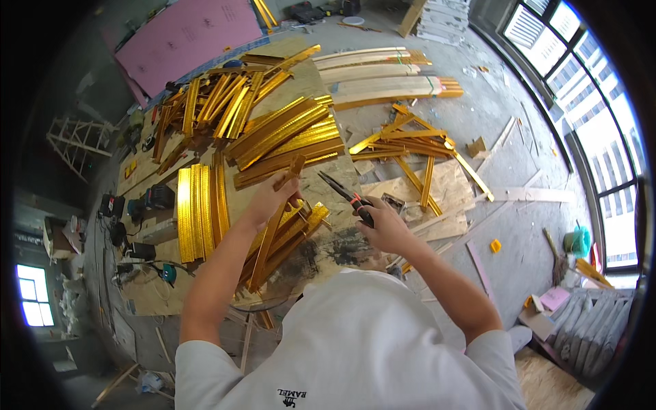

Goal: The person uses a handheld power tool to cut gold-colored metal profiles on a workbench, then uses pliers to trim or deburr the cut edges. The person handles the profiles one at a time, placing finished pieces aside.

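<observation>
My left hand is closed round a gold trim strip, whose brown-gold end sticks up past the fingers while its length slants down toward me. In my right hand are long-nose pliers with dark jaws and red-and-black handles. Their jaws point up and left, apart from the strip. More gold strips lie under and beside my left hand on the plywood worktable. A neat row of shiny gold strips lies to its left.
Further gold strips are heaped in a middle stack and a far-left pile. A cordless power tool sits at the table's left. Loose strips and wrapped bundles lie on the floor to the right, near a green bucket.
</observation>
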Action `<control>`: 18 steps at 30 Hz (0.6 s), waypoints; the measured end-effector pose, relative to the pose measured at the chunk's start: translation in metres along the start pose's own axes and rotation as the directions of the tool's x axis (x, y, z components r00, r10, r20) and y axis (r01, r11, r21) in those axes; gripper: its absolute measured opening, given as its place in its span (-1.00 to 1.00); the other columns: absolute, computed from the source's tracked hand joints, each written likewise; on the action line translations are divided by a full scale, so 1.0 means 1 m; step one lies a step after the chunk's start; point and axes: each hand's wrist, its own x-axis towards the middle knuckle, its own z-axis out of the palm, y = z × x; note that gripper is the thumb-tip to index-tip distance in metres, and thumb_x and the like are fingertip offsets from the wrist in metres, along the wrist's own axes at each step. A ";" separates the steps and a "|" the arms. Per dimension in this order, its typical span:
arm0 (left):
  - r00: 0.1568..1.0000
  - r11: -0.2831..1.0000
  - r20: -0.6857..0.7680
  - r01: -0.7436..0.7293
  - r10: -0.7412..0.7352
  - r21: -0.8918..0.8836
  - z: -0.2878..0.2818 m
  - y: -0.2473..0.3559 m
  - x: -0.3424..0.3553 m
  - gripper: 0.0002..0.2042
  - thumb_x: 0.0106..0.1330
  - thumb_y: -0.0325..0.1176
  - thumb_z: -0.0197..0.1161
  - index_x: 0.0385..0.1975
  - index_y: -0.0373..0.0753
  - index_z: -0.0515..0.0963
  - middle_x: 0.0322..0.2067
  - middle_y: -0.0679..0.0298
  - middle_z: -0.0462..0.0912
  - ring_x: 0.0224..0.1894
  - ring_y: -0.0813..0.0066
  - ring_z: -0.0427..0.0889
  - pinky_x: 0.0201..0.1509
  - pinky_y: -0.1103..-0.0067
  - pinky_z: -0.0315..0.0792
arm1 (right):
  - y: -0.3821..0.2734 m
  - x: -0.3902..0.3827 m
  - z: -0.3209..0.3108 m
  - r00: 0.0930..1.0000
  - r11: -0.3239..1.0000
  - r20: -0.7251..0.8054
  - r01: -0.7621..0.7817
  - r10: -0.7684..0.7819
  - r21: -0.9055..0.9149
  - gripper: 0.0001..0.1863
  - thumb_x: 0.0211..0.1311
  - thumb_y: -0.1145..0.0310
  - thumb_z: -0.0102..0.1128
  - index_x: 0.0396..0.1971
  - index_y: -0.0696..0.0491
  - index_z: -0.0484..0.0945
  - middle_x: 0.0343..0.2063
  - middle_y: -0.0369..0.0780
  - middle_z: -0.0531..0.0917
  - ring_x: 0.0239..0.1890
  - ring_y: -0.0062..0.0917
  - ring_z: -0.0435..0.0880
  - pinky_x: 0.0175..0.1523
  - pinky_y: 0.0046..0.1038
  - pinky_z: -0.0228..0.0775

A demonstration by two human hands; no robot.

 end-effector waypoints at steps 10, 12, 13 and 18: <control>0.987 0.992 0.159 0.004 0.015 -0.123 0.024 0.014 -0.023 -0.35 0.21 -0.18 0.45 0.27 -0.29 0.39 -0.21 0.37 0.58 -0.21 0.58 0.53 -0.10 0.58 0.43 | -0.010 0.000 -0.022 0.985 0.981 0.166 0.014 -0.048 0.195 -0.71 0.24 0.22 0.23 -0.17 0.11 0.57 0.08 0.00 0.50 0.03 -0.02 0.54 0.12 -0.15 0.39; 0.991 0.997 0.135 0.018 -0.007 -0.079 0.026 0.023 -0.025 -0.33 0.19 -0.18 0.47 0.27 -0.29 0.39 -0.16 0.35 0.59 -0.15 0.57 0.54 -0.03 0.58 0.42 | -0.012 0.000 -0.022 0.988 0.979 0.144 0.021 -0.051 0.205 -0.72 0.24 0.23 0.24 -0.19 0.13 0.57 0.03 0.00 0.51 -0.01 -0.01 0.55 0.09 -0.15 0.39; 0.992 0.998 0.123 0.025 -0.018 -0.058 0.027 0.025 -0.026 -0.32 0.18 -0.18 0.48 0.27 -0.29 0.38 -0.14 0.34 0.59 -0.12 0.56 0.54 0.01 0.57 0.42 | -0.012 0.000 -0.021 0.990 0.977 0.134 0.025 -0.054 0.211 -0.72 0.24 0.24 0.24 -0.20 0.13 0.56 0.02 0.01 0.52 -0.02 -0.01 0.55 0.08 -0.15 0.39; 0.988 0.991 0.153 0.022 -0.002 -0.130 0.027 0.025 -0.025 -0.31 0.16 -0.20 0.49 0.28 -0.29 0.38 -0.06 0.30 0.59 0.00 0.53 0.53 0.14 0.58 0.37 | -0.006 0.001 -0.018 0.991 0.973 0.107 0.055 -0.081 0.226 -0.72 0.25 0.24 0.23 -0.21 0.16 0.55 -0.08 0.00 0.52 -0.08 -0.01 0.55 0.03 -0.16 0.38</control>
